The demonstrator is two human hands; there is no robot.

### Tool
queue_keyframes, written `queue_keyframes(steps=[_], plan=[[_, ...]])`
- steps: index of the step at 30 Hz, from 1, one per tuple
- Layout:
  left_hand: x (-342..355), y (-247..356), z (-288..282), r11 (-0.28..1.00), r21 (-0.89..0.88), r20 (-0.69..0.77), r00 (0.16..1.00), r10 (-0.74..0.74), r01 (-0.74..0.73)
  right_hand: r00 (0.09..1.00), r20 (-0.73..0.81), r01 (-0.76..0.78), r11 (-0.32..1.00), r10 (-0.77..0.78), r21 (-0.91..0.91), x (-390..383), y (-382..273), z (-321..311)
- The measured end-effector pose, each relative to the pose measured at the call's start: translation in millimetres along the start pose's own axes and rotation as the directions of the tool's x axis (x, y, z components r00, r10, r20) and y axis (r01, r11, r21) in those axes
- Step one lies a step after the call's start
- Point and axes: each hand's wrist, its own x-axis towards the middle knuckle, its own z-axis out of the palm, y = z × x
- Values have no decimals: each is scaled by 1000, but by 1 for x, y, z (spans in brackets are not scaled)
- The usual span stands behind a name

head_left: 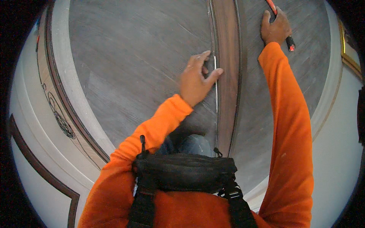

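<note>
My left hand (195,81), fingers apart and bent, is at a thin white line (216,95) along the left edge of a long dark brown wooden strip (228,95); whether its fingertips touch the surface I cannot tell. At upper right, my right hand (275,28) grips a tool with an orange-red and black handle (290,42), lying across or just above the grey, streaked wood-look surface (137,49). The tool's top end runs out of view.
A black bag (184,171) is strapped to my chest. At left are a coiled dark cable (62,123) on a pale wooden strip and dark-trimmed light panels (38,171). A gold frame (349,59) is at the right edge.
</note>
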Motion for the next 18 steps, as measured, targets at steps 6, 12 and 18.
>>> queue_keyframes(steps=[6, 12, 18], plan=[[3, 4, 45, 990, 37, -233, 965, -124, 136, 999, -47, 27, 999, -28, -21, -3, -8, -4], [18, 12, 32, 961, 105, -88, 965, -248, 256, 999, -44, 3, 998, 0, 57, -4, -1, -4], [19, 12, 29, 954, 225, -27, 981, -194, 195, 997, -83, -4, 998, 8, 59, -4, -3, -3]])
